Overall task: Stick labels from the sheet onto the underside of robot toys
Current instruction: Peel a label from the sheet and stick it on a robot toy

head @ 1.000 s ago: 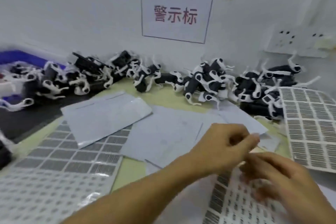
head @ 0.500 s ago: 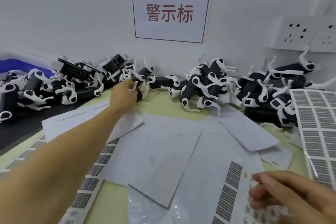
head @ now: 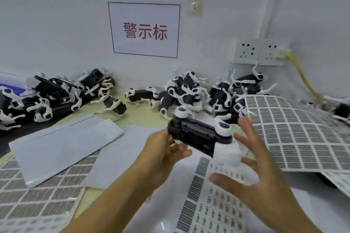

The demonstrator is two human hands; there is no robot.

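Observation:
My left hand (head: 166, 154) grips a black and white robot toy (head: 198, 135) at its left end and holds it above the table, dark underside turned toward me. My right hand (head: 263, 179) is spread beside the toy's right end, fingers straight; a white label (head: 228, 154) seems to hang between its fingers and the toy, blurred. Under both hands lies a label sheet (head: 217, 212) with small printed labels.
Heaps of robot toys lie along the wall, one to the left (head: 56, 94) and one to the right (head: 204, 94). A curled barcode sheet (head: 295, 132) rises at right, another sheet (head: 37, 196) lies at lower left, and blank backing sheets (head: 66, 142) cover the middle. Wall sockets (head: 259, 52) and a yellow cable (head: 303, 75) sit at the back right.
My left hand reached to the left pile, took a robot toy and brought it back over the label sheet. My right hand rose from the sheet and opened beside the toy.

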